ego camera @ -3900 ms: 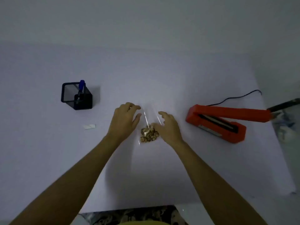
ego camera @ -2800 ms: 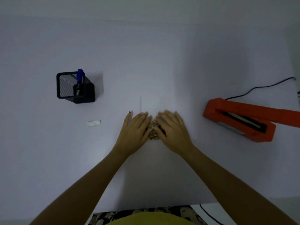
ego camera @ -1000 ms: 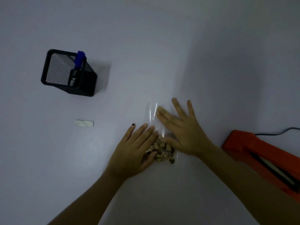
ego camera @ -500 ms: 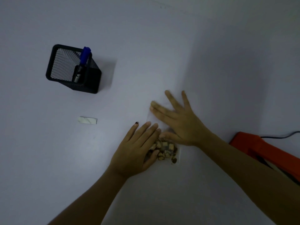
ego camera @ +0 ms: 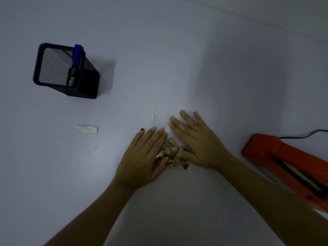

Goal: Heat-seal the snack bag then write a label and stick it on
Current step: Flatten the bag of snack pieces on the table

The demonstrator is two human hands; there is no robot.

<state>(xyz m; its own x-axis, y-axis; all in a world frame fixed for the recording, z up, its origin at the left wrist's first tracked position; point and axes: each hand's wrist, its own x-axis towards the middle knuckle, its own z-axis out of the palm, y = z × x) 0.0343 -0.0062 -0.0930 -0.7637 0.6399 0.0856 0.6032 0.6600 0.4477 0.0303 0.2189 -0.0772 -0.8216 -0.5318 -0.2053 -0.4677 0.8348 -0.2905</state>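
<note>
A clear snack bag [ego camera: 173, 153] with brown nut-like pieces lies flat on the white table. My left hand [ego camera: 143, 158] rests palm down on the bag's left side, fingers together. Spread flat over the bag's upper, empty part is my right hand [ego camera: 197, 141], its thumb beside the snacks. The orange heat sealer [ego camera: 287, 166] sits at the right edge, apart from both hands. A small white label strip [ego camera: 87, 129] lies to the left. A blue marker [ego camera: 77, 55] stands in a black mesh pen holder [ego camera: 65, 71].
The sealer's black cord [ego camera: 308, 134] runs off to the right. A white wall rises behind the table at the top. The pen holder stands far left, well away from the hands.
My right hand has slid back down the bag's clear top toward the snacks. The left hand has stayed pressed on the bag. The view has shifted slightly.
</note>
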